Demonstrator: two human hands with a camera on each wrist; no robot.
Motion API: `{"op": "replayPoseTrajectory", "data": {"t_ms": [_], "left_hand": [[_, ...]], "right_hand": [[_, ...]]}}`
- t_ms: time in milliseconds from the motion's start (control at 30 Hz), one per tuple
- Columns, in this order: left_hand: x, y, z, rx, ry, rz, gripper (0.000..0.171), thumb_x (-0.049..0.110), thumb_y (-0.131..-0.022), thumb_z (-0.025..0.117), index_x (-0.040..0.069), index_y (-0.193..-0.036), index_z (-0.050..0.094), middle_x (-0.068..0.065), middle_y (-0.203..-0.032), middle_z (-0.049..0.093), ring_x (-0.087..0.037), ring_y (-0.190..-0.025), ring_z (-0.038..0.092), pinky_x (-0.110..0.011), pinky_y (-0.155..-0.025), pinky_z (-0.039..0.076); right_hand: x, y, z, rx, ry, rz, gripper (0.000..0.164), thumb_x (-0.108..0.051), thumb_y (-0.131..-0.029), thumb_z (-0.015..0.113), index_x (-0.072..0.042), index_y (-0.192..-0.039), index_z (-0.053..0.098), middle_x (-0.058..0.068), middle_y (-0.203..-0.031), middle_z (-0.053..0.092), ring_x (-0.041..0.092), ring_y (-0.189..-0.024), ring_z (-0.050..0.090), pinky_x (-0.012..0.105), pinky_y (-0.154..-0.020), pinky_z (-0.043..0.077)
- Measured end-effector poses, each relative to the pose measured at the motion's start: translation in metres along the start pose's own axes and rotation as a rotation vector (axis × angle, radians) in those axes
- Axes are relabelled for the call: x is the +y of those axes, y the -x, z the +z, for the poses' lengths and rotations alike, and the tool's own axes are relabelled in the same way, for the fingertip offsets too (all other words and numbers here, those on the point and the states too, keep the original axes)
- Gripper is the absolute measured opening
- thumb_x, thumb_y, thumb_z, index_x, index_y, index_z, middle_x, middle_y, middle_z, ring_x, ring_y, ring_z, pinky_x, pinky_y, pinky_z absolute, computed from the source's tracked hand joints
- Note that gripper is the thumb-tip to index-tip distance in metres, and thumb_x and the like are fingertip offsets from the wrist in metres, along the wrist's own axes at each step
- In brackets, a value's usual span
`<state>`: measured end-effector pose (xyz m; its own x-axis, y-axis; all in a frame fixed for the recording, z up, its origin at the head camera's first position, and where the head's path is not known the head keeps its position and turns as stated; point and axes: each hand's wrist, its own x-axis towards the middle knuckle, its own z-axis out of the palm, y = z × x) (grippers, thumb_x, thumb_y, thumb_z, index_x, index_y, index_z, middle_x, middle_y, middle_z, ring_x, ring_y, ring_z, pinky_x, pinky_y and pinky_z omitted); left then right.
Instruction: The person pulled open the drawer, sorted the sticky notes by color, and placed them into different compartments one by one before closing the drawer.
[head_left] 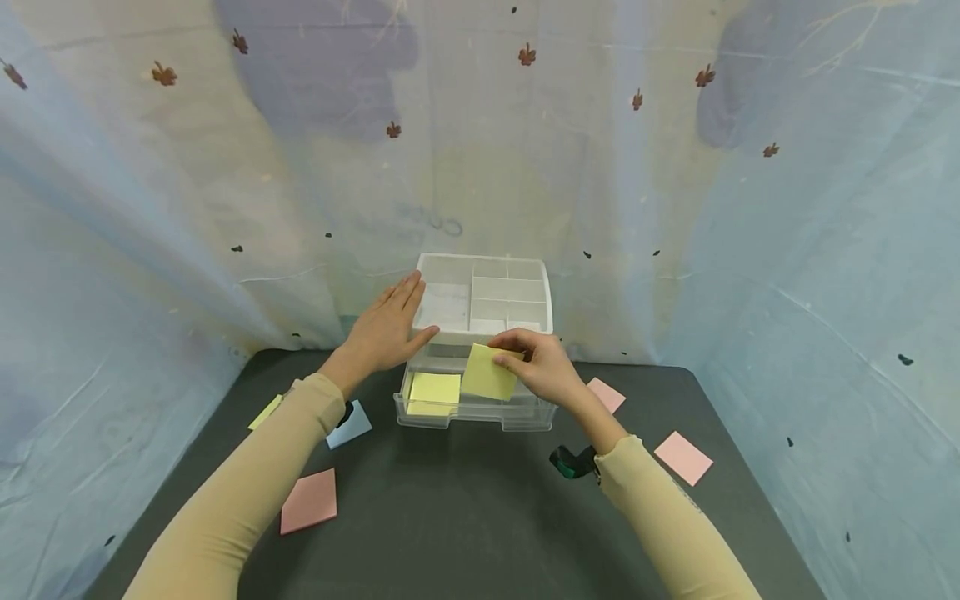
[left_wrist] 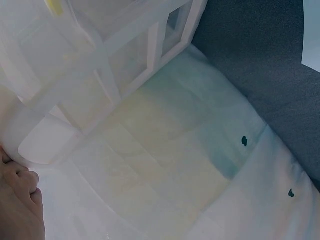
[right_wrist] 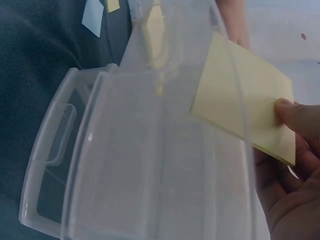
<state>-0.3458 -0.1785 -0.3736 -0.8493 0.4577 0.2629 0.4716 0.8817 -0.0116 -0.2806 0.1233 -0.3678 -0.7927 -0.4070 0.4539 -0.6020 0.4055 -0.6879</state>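
Observation:
My right hand point(head_left: 546, 367) pinches a yellow sticky-note pad point(head_left: 486, 375) between thumb and fingers, tilted above the pulled-out clear drawer point(head_left: 476, 412). In the right wrist view, the thumb lies on the pad's point(right_wrist: 240, 90) flat face, and part of the pad shows through the drawer's clear wall. Another yellow sticky-note pad point(head_left: 435, 388) lies in the left part of the drawer. My left hand point(head_left: 384, 327), fingers straight and thumb spread, is against the left side of the white plastic organizer point(head_left: 508, 289), which has a divided top tray.
Pink pads point(head_left: 310, 500) lie on the dark table point(head_left: 450, 533) at front left and to the right, one pink pad point(head_left: 683, 457) farther out. A blue pad point(head_left: 351, 427) and a yellow pad point(head_left: 266, 412) are near my left forearm. A patterned curtain point(head_left: 480, 183) hangs behind the organizer.

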Motion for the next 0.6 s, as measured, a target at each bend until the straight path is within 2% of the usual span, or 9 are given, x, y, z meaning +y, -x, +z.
{"op": "replayPoseTrajectory", "data": {"t_ms": [133,267,433,600], "left_hand": [[0.0,0.0,-0.001,-0.003,0.003,-0.003,0.09,0.061,-0.108,0.038,0.001,-0.166,0.007,-0.016,-0.174,0.001,-0.032,-0.161,0.005,-0.047,-0.131,0.01],[0.0,0.0,-0.001,-0.003,0.007,-0.004,0.09,0.062,-0.108,0.038,0.001,-0.166,0.007,-0.016,-0.174,0.001,-0.031,-0.161,0.006,-0.047,-0.131,0.009],[0.0,0.001,-0.002,-0.009,0.006,-0.006,0.09,0.062,-0.108,0.038,0.001,-0.167,0.006,-0.015,-0.175,0.0,-0.031,-0.161,0.005,-0.046,-0.131,0.009],[0.002,0.001,-0.003,-0.015,0.012,-0.011,0.09,0.061,-0.108,0.039,0.001,-0.167,0.006,-0.015,-0.175,-0.001,-0.031,-0.161,0.005,-0.047,-0.131,0.009]], "right_hand": [[0.002,-0.004,0.007,-0.053,0.02,0.025,0.017,-0.01,-0.097,0.076,-0.007,-0.113,0.078,0.006,-0.104,0.078,0.013,-0.076,0.064,0.027,-0.064,0.054],[0.004,-0.006,0.012,-0.115,0.041,0.04,0.018,-0.011,-0.098,0.075,-0.008,-0.115,0.078,0.005,-0.11,0.078,0.013,-0.086,0.069,0.029,-0.072,0.057],[0.007,-0.008,0.018,-0.186,0.053,0.032,0.018,-0.012,-0.099,0.073,-0.01,-0.116,0.077,0.003,-0.112,0.077,0.014,-0.096,0.072,0.032,-0.079,0.06],[0.008,-0.009,0.022,-0.241,0.058,0.021,0.018,-0.01,-0.099,0.073,-0.01,-0.117,0.077,0.003,-0.11,0.077,0.015,-0.098,0.072,0.034,-0.085,0.06]]}}
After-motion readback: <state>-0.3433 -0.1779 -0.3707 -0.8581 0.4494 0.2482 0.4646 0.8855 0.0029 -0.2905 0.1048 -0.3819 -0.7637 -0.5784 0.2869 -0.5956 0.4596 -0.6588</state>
